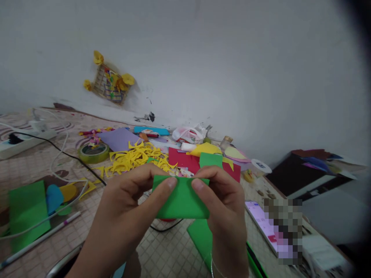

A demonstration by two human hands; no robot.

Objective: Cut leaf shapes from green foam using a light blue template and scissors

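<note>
A small rectangle of green paper (182, 202) is held up in front of me, above the table. My left hand (124, 204) pinches its upper left part, thumb on the near face and fingers behind. On the upper right part, my right hand (227, 200) pinches it the same way, its thumb close to the left thumb. The paper looks folded, though I cannot tell how many layers it has. Beneath my right hand lies a larger green sheet (199, 235), partly hidden by the wrist.
Yellow paper scraps (139, 156) pile up behind my hands, beside a tape roll (93, 154). Red paper (184, 159) and a purple sheet (120, 139) lie farther back. At right is a lit phone (261, 220); at left, a green sheet (29, 208), white cable and power strip (26, 143).
</note>
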